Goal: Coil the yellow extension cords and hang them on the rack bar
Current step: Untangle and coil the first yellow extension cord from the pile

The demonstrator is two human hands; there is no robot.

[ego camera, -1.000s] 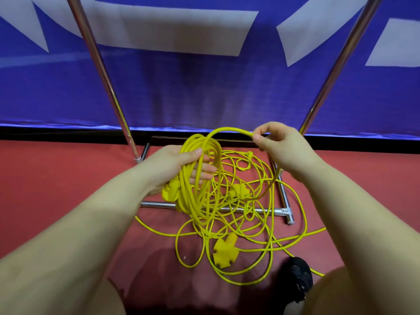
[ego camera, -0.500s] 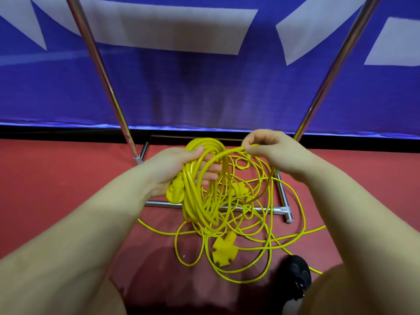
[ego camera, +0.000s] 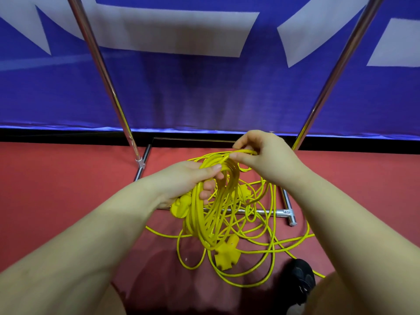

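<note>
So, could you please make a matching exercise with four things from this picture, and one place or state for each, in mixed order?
Things:
1. left hand
2. right hand
3. multi-outlet block
4. black shoe

Places or states:
a. lying on the red floor among loose cord
b. pinching one strand at the top of the coil
c. at the lower right, beside the outermost loop
d. gripping the bundled coil

Pairs: 1-d, 2-b, 3-a, 4-c

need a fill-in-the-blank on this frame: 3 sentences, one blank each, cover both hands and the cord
1. The left hand grips a coiled bundle of ____ cord.
2. The right hand pinches a single loop at the ____ of the bundle.
3. The loose cord lies tangled on the ____ floor.

Missing words: yellow; top; red
</note>
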